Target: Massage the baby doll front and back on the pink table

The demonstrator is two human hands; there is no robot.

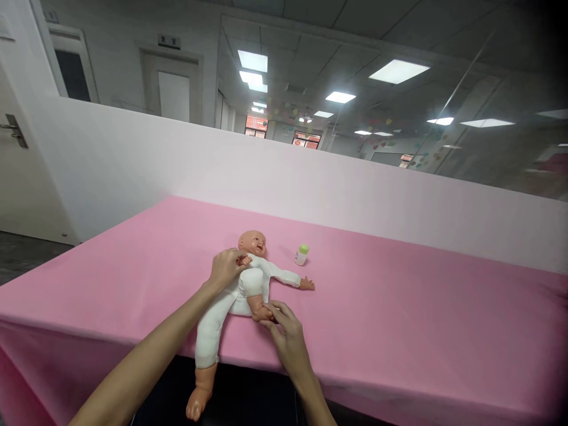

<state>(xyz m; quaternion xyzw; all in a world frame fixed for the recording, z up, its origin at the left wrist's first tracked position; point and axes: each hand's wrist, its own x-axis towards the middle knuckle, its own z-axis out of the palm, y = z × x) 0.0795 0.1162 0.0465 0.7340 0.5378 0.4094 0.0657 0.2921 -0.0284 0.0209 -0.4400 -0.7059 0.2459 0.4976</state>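
A baby doll (255,283) with a white cloth body lies on its back on the pink-covered table (399,331), head toward the wall. My left hand (225,269) is closed around the doll's small hand by its chest. Between the thumb and fingers of my right hand (287,334) is the doll's foot, with that leg bent up over the body. The doll's other leg (206,373) hangs past the table's front edge. Its free arm (290,278) stretches out to the right, palm showing.
A small white bottle (302,255) with a green cap stands right of the doll's head. Behind the table runs a low white wall (310,177) with glass above it. At the far left is a door (22,171) with a handle.
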